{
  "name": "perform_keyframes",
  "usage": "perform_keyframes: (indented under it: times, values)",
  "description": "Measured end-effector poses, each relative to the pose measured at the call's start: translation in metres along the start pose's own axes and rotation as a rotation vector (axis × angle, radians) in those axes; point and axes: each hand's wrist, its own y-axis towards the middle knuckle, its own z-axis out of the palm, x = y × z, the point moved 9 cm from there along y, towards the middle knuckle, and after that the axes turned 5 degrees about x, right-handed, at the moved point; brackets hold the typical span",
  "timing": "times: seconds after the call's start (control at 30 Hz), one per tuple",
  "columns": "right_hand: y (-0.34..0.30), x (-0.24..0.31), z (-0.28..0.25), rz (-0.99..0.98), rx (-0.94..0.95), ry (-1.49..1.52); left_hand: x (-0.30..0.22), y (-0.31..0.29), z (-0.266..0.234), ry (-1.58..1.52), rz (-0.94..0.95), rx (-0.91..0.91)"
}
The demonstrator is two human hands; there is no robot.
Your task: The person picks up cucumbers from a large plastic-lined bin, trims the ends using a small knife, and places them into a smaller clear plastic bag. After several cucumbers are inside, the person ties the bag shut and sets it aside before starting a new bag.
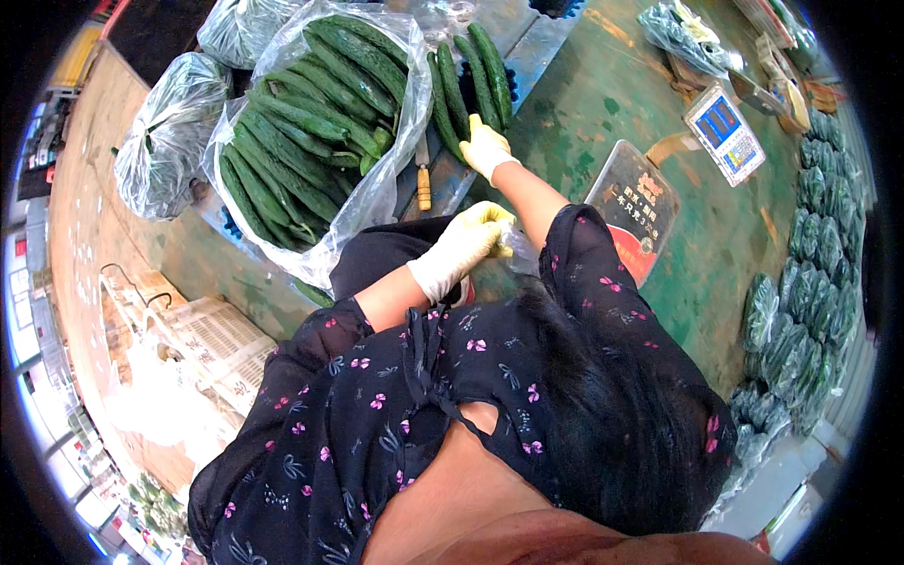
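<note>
My right hand (pixel 490 151), in a pale yellow glove, is closed at the near end of a small group of long green cucumbers (pixel 488 75) on the blue bench. Its fingertips lie over the stem ends, and the glove hides how many it grips. Closer to my body, my gloved left hand (pixel 463 250) is closed on a thin clear plastic bag (pixel 520 250). Left of both hands, a large open clear sack (pixel 414 113) is packed with more cucumbers (pixel 301 122). A knife with a wooden handle (pixel 424 188) lies between the sack and the loose cucumbers.
To the right stand a scale platform (pixel 629 207) and its display (pixel 723 132). Bagged cucumbers (pixel 819 254) are stacked along the far right. Filled, tied bags (pixel 174 137) sit at the left, with a pale crate (pixel 221 344) below. Another bag (pixel 683 38) lies at upper right.
</note>
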Motion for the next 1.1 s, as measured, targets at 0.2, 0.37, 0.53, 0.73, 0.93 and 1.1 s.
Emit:
perform_keyframes:
  times: [0.2, 0.37, 0.53, 0.73, 0.93, 1.1]
  values:
    - [0.024, -0.007, 0.017, 0.143, 0.126, -0.114, 0.007, 0.002, 0.0, -0.181, -0.057, 0.058]
    - [0.023, -0.021, -0.006, -0.096, 0.071, 0.848, -0.004, -0.005, 0.001, -0.074, -0.159, -0.011]
    - [-0.052, -0.025, -0.042, -0.34, 0.522, 1.841, -0.018, -0.002, -0.011, 0.232, 0.161, -0.093]
    - [-0.155, -0.025, -0.092, -0.421, 0.44, 1.995, 0.009, 0.013, -0.009, -0.145, 0.094, -0.024]
    - [-0.199, -0.053, -0.087, -0.474, 0.415, 1.986, 0.005, 0.008, 0.005, -0.321, -0.015, 0.094]
    - [-0.22, -0.044, -0.053, -0.463, 0.313, 1.53, -0.004, 0.006, 0.013, -0.274, 0.079, 0.234]
